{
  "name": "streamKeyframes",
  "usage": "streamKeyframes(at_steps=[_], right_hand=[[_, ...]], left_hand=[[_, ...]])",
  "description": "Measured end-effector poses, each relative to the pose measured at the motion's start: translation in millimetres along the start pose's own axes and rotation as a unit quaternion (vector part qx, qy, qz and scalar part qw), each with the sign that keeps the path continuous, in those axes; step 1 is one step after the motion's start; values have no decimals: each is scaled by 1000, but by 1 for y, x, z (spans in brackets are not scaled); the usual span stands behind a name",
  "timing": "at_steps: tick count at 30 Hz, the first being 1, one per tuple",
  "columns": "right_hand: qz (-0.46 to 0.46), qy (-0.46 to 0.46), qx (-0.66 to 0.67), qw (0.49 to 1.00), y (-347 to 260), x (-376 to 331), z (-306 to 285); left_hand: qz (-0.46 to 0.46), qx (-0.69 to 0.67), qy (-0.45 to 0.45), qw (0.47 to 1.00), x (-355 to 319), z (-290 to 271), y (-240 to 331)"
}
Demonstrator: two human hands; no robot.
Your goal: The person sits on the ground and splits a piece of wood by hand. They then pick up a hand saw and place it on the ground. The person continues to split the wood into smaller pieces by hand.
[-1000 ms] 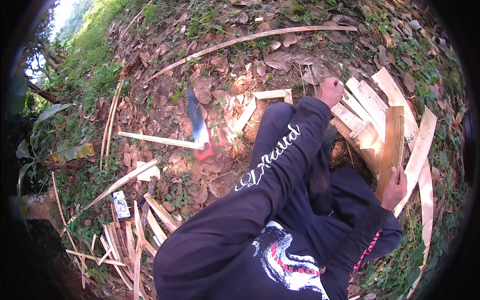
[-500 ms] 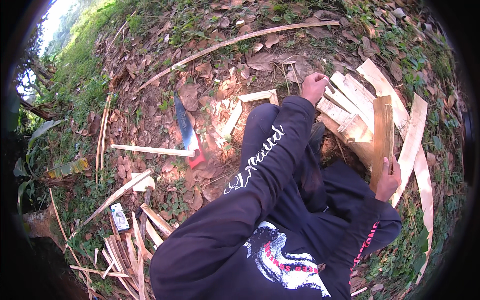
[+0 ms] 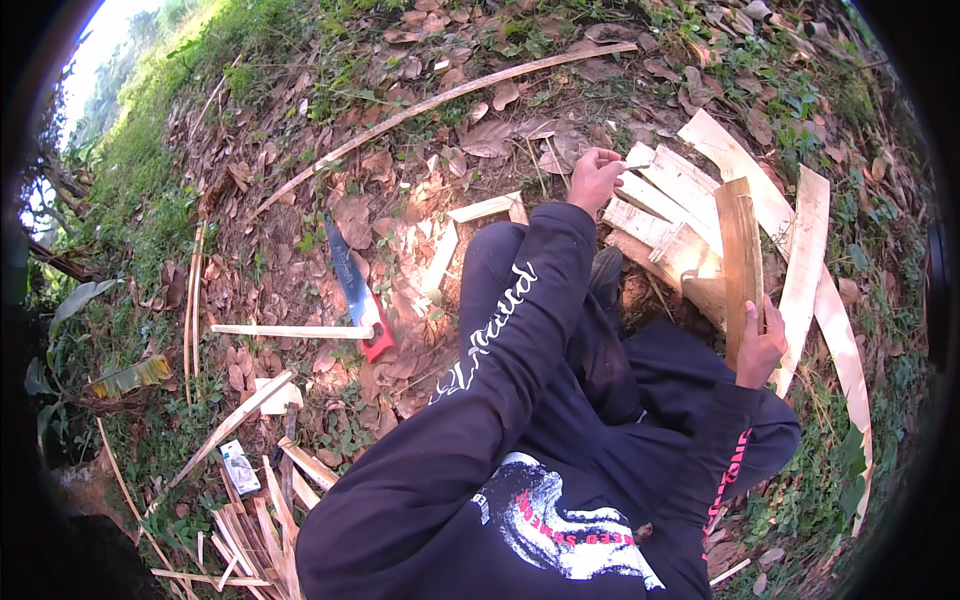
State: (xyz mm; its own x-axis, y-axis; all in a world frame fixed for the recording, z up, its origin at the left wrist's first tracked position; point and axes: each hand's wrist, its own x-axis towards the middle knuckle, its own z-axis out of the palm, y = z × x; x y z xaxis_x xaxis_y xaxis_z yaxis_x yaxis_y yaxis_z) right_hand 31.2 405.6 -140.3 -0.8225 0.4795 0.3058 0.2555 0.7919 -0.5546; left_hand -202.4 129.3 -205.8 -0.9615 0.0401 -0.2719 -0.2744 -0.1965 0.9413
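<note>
Lying at centre left on the leaf-strewn ground (image 3: 300,180) is one hand saw (image 3: 356,290) with a red handle, its blade across one thin pale strip (image 3: 285,331). Upper centre, the left hand (image 3: 594,180) pinches one pale wood slat (image 3: 640,157) atop a fan of roughly five slats. At right, the right hand (image 3: 760,345) clasps one upright brown plank (image 3: 741,255).

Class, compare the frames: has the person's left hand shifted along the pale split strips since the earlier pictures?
Cannot tell: the left hand grips the same end of the pale strips; the camera itself shifted.
</note>
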Motion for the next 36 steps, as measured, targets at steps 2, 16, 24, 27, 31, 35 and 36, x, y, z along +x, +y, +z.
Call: streamKeyframes(at_steps=[2,16,24,27,31,35,36], right_hand=[[0,-2,-3,1000,0,-1,-1],[-12,-2,8,1000,-4,1,-2],[-14,8,30,999,-13,0,-6],[-25,9,38,999,-8,0,-5],[-24,13,30,999,-13,0,-7],[-39,28,52,997,-7,-1,-3],[-39,26,54,997,-8,-2,-4]], left_hand=[[-2,8,-1,1000,-1,0,1],[-26,-15,-137,990,-6,3,7],[-33,-106,-210,971,-14,9,14],[-25,-113,-251,961,-21,19,17],[-6,-107,-306,946,-31,29,26],[12,-107,-305,946,-47,42,40],[14,-104,-312,944,-49,44,41]])
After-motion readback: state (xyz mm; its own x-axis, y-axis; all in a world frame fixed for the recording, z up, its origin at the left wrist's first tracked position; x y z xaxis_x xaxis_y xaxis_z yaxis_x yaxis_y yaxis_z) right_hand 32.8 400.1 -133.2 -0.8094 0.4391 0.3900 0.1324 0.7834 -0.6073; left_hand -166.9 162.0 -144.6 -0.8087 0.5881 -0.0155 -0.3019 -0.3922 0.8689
